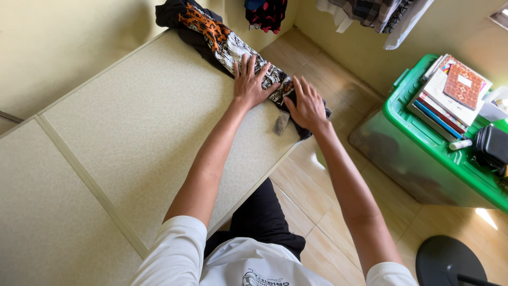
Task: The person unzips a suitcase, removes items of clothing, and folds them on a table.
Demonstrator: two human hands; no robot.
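Note:
A patterned cloth [214, 38] in black, white and orange lies in a long narrow roll along the far edge of a pale speckled tabletop [137, 127]. My left hand [251, 79] lies flat on the roll with fingers spread. My right hand [308, 106] presses its near end, which hangs past the table's corner. A small grey tag [281, 122] sticks out of the cloth between my hands. Neither hand is closed around anything.
A green plastic bin [423, 143] stands on the tiled floor at the right, with stacked books [450, 95], a white tube [460, 144] and a black pouch [492, 144] on its lid. Clothes [370, 13] hang on the far wall. A black round base [450, 262] sits bottom right.

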